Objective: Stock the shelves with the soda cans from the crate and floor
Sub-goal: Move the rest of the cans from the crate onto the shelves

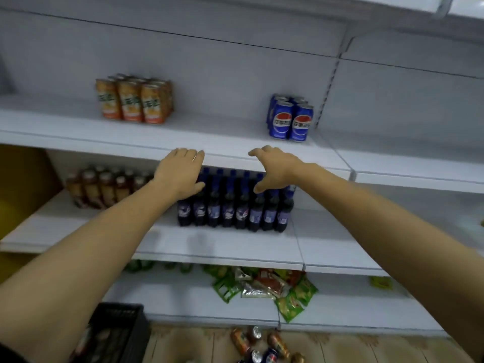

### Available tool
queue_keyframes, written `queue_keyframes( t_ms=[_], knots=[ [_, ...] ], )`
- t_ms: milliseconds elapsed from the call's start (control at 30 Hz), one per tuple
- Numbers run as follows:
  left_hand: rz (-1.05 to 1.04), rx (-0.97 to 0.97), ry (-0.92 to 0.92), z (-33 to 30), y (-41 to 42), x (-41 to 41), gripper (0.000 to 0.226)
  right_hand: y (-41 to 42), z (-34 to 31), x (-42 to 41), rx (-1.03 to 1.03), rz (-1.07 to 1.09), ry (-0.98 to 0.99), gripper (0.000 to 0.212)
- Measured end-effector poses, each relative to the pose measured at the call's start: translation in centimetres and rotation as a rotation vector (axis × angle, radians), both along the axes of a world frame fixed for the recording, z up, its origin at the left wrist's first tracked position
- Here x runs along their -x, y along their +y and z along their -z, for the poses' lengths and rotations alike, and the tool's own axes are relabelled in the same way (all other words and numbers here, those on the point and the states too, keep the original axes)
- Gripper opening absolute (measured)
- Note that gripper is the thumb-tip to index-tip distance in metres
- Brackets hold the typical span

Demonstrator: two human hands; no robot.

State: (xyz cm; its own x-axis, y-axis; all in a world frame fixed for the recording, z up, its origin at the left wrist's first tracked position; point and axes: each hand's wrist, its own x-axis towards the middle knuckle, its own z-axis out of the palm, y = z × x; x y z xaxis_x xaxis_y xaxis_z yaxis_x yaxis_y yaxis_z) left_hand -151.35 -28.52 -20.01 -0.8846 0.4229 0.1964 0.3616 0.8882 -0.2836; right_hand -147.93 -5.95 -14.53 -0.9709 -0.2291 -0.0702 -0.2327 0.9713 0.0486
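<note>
Basically both hands empty, left hand [180, 174] & right hand [272, 169] w/ fingers spread near the white metal shelf edge [225, 153] at frame centre; next drop to loose orange/blue soda cans on floor [262, 347] bottom centre or black plastic crate [115, 334] lower left, then set upright by blue cola cans [289, 117] upper right.

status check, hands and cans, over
Left hand and right hand open, empty. Blue cans and orange cans shelved; loose cans on floor. Nothing blocking.
</note>
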Motion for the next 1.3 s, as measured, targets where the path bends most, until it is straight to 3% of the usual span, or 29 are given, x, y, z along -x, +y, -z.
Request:
queue_keyframes(
  t_ms=[267,667,833,1100,1300],
  knots=[
    [-0.28,0.101,-0.19,6.1,-12.1,-9.0,0.08,-9.7,5.7,-3.6,-0.065,-0.232,-0.126,0.096],
    [-0.593,-0.022,-0.423,16.1,-29.5,-19.1,0.086,-30.8,20.3,-7.7,-0.161,-0.467,-0.273,0.091],
    [-0.731,-0.188,-0.568,21.7,-36.7,-22.8,0.087,-39.0,27.2,-10.3,-0.153,-0.493,-0.405,0.091],
    [-0.795,-0.259,-0.744,27.4,-43.5,-23.0,0.083,-45.8,31.2,-7.5,-0.14,-0.478,-0.553,0.09],
    [-0.896,-0.484,-0.942,32.6,-44.5,-19.7,0.083,-48.3,36.0,-1.7,-0.201,-0.592,-0.667,0.08]
  ],
)
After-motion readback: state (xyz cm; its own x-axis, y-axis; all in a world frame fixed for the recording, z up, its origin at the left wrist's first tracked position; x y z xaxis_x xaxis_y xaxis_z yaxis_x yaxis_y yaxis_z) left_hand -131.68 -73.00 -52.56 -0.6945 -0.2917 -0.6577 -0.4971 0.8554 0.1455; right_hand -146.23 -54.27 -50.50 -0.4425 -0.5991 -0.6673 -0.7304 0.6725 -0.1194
